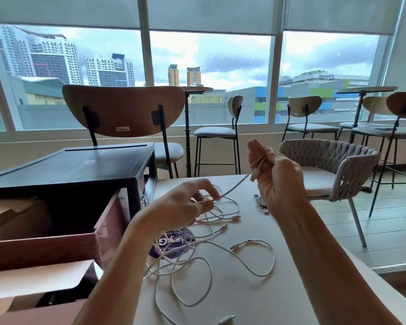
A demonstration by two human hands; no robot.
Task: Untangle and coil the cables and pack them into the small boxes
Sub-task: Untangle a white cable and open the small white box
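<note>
The task looked barely begun. The right hand (277,181), raised above the table (267,289), had its fingers curled round a few turns of one white cable (234,186). From there the strand ran taut down to the left hand (183,207), which pinched it between thumb and fingertips. That was the only coil I could see, and it was unfinished, since the rest of the strand trailed from the left hand's fingertips into the loose cables (197,261) heaped below and between both wrists. No cable appeared to be packed yet. The reddish-brown box (56,245) left of the left forearm stood open, and what lay inside it was too dark to tell. As for counts, there were two hands and one cable in hand. Four plug ends showed in the heap, suggesting at least two more cables, though the true number could not be read from the knot. Near the left arm sat one black box (80,165), the brown one and one pale cardboard box (33,277). One wristwatch (261,202) lay just below the right hand.
</note>
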